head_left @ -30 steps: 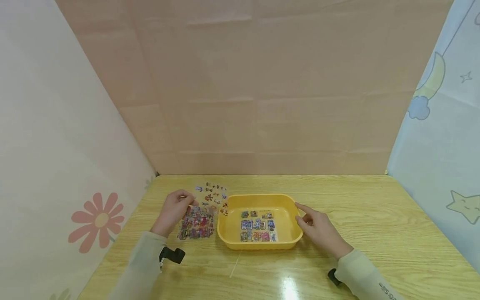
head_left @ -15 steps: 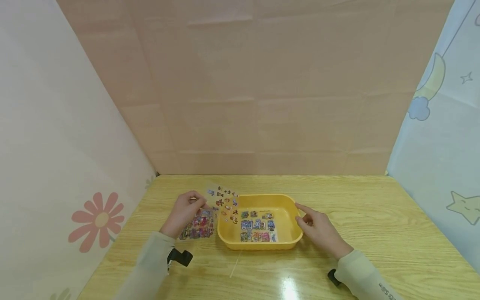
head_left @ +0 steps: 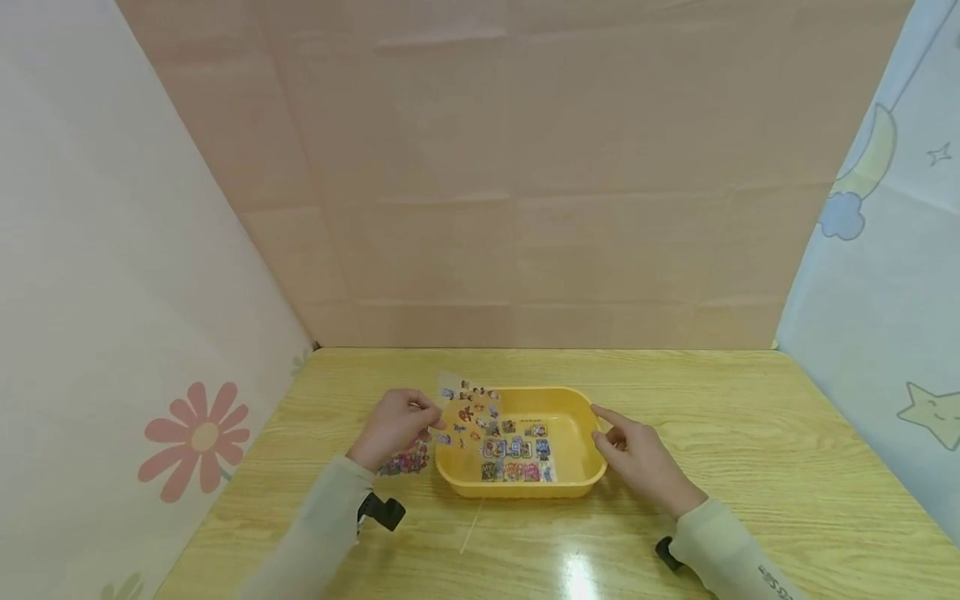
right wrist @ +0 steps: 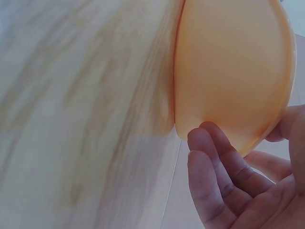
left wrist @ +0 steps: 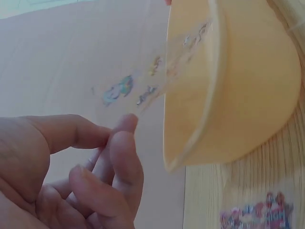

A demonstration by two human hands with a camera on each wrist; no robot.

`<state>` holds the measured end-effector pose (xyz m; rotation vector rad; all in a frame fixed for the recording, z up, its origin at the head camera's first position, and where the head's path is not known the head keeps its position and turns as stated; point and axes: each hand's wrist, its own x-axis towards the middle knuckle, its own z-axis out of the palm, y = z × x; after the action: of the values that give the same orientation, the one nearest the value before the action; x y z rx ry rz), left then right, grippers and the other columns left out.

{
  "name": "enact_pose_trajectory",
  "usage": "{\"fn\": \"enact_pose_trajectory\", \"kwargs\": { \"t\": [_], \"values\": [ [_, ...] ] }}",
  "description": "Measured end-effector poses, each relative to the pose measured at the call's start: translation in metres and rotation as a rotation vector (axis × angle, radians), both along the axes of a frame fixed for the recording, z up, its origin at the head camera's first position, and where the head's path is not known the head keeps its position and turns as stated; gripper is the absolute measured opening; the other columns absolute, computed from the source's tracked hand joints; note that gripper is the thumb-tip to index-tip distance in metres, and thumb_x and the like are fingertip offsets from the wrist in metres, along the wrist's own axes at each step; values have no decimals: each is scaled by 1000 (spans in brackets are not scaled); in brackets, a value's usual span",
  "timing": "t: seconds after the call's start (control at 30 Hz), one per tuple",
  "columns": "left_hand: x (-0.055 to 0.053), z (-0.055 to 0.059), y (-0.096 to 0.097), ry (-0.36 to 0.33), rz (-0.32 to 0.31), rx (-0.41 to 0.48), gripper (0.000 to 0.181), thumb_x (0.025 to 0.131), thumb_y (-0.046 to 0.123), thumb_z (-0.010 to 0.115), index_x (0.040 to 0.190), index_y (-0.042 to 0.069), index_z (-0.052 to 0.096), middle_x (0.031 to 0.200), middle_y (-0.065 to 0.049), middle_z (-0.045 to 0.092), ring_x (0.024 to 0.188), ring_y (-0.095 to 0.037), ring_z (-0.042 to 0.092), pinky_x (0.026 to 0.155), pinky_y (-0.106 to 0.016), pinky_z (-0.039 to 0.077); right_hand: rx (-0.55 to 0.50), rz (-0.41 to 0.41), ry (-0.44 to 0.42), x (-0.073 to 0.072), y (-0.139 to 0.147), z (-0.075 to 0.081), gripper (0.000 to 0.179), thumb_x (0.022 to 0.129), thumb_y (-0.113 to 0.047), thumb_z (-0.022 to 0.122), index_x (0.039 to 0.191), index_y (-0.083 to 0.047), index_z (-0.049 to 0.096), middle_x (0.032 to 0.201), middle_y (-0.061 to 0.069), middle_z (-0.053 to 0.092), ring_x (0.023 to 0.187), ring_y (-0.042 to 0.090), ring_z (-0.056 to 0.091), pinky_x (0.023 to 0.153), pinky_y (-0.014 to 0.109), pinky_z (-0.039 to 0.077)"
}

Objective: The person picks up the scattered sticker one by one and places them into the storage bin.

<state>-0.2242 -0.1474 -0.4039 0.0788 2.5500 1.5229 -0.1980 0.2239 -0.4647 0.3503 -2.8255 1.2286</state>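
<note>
My left hand (head_left: 396, 427) pinches a clear sticker sheet (head_left: 467, 412) printed with small colourful figures. The sheet is raised and tilted over the left side of a yellow plastic basin (head_left: 517, 491). In the left wrist view, thumb and forefinger meet at the near edge of the sheet, and the other fingers are loosely bent. Inside the basin lies another sticker sheet (head_left: 517, 450) with numbers and bright lettering. My right hand (head_left: 637, 457) holds the basin's right rim; in the right wrist view its fingertips (right wrist: 207, 129) lie against the outer wall.
A pile of colourful sticker sheets (head_left: 405, 460) lies on the wooden table (head_left: 720, 417) left of the basin, partly hidden by my left hand. A thin pale strip (head_left: 472, 527) is in front of the basin. A pinkish backdrop (head_left: 517, 250) stands behind the table.
My left hand has moved right with the sticker sheet, from above the pile to over the basin's left side. My right hand and the basin have stayed put.
</note>
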Motion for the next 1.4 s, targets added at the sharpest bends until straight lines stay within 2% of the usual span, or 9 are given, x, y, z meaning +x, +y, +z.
{"fn": "enact_pose_trajectory", "kwargs": {
  "t": [0.13, 0.23, 0.37, 0.67, 0.87, 1.07, 1.27, 1.4],
  "values": [
    [0, 0, 8, -7, -48, -16, 17, 96, 14, 62, 98, 1, 72, 84, -5, 75, 66, -20, 69, 43, -24, 36, -2, 0, -2, -1, 0, 0, 51, 102, -26, 58, 147, -5, 49, 82, 2, 65, 61, 12, 53, 54, 26, 45],
    [0, 1, 13, -11, -84, -16, 17, 96, 14, 63, 97, 0, 72, 84, -6, 76, 67, -20, 70, 48, -26, 43, -5, 1, -4, -1, -1, 0, 51, 102, -26, 58, 147, -4, 49, 82, 2, 65, 62, 12, 53, 54, 26, 46],
    [-1, 1, 19, -19, -107, -21, 18, 97, 15, 63, 96, 0, 72, 83, -5, 75, 65, -19, 68, 49, -28, 45, -4, -2, -8, 0, -1, 0, 51, 102, -25, 58, 147, -4, 49, 82, 2, 65, 61, 12, 52, 54, 26, 45],
    [-2, -2, 27, 33, -140, -91, 18, 96, 20, 66, 89, 5, 74, 80, -9, 67, 56, -19, 54, 49, -29, 41, 5, -6, 7, -2, 0, 0, 50, 102, -25, 58, 147, -4, 49, 82, 1, 65, 61, 12, 52, 54, 26, 45],
    [-3, -7, 32, -3, -158, -107, 23, 97, 20, 63, 85, 6, 78, 80, -1, 72, 50, -11, 45, 45, -26, 34, 5, -4, -7, 0, -1, 1, 50, 102, -23, 58, 147, -4, 49, 83, 3, 65, 61, 12, 51, 54, 26, 45],
    [-6, -11, 38, -16, -167, -137, 31, 96, 18, 61, 73, 7, 78, 69, -2, 72, 41, -8, 28, 39, -24, 23, 13, -7, 0, 0, -1, 1, 50, 102, -22, 58, 146, -3, 49, 83, 4, 66, 61, 12, 51, 54, 25, 45],
    [-9, -12, 45, -23, -177, -168, 33, 95, 17, 62, 69, 3, 78, 66, -12, 71, 40, -9, 25, 39, -24, 23, 19, -8, 10, 0, -1, 0, 50, 102, -23, 58, 146, -3, 49, 83, 4, 66, 61, 12, 51, 55, 25, 45],
    [-10, -9, 49, -42, -192, -178, 36, 96, 16, 62, 65, 3, 77, 56, -7, 67, 39, -8, 25, 38, -24, 24, 17, -5, 10, 0, -1, 0, 50, 102, -22, 58, 147, -2, 49, 84, 4, 66, 62, 12, 52, 55, 25, 45]
  ]
}}
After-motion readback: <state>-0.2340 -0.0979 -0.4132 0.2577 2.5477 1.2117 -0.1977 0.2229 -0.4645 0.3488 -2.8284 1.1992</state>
